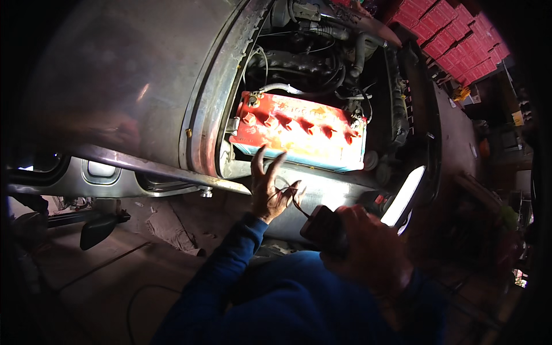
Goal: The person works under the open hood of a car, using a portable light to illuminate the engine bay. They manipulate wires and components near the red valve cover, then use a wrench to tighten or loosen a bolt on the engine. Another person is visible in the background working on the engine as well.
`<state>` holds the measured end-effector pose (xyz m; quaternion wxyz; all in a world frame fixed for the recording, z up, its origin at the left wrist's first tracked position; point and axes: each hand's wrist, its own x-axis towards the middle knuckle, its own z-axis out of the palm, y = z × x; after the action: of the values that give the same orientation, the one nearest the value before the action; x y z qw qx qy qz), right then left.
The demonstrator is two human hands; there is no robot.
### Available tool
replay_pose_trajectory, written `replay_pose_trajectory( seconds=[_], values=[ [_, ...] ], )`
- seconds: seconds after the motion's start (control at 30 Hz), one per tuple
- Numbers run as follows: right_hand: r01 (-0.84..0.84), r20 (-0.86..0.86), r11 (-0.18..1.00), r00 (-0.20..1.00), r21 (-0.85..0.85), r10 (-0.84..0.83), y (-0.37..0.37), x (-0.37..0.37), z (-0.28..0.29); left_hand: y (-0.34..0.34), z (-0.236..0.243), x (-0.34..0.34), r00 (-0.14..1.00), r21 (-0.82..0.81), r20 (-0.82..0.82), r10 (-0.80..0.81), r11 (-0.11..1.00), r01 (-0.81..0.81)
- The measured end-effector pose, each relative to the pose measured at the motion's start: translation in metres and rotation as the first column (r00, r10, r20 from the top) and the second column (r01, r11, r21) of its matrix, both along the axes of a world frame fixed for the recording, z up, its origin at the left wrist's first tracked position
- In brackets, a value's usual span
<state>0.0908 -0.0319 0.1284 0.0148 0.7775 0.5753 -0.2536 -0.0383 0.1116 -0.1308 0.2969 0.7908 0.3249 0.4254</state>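
Observation:
A red-topped car battery (299,123) with a pale lower side sits in the engine bay, brightly lit. Several red caps run along its top, and terminals with clamps show at its left and right ends. My left hand (271,192) is just in front of the battery's near side, fingers spread and apart. A thin dark cord (298,202) passes by its thumb; whether it touches the fingers is unclear. My right hand (371,247), in shadow at lower right, is wrapped round a dark boxy device (323,227) that the cord runs into.
The car's raised dark panel (126,75) fills the upper left. Hoses and engine parts (305,63) lie behind the battery, and the fender (322,190) is in front. A side mirror (99,229) juts out at left. Red boxes (451,37) are stacked at the far right.

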Motion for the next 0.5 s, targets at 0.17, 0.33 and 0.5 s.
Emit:
replay_pose_trajectory(
  seconds=[0.17,0.33,0.5],
  values=[
    [0.248,-0.278,0.965,0.936,0.088,-0.215,-0.048,0.008,-0.105,-0.005,-0.016,-0.010,0.914,-0.167,-0.263,-0.308,0.948,0.271],
    [0.373,-0.043,0.924,0.928,0.078,-0.371,-0.091,0.021,-0.233,-0.007,-0.028,-0.008,0.529,-0.397,-0.736,-0.423,0.902,0.168],
    [0.411,0.043,0.908,0.909,0.080,-0.415,-0.101,0.031,-0.293,-0.008,-0.037,0.022,0.370,-0.471,-0.781,-0.503,0.864,0.179]
  ],
)
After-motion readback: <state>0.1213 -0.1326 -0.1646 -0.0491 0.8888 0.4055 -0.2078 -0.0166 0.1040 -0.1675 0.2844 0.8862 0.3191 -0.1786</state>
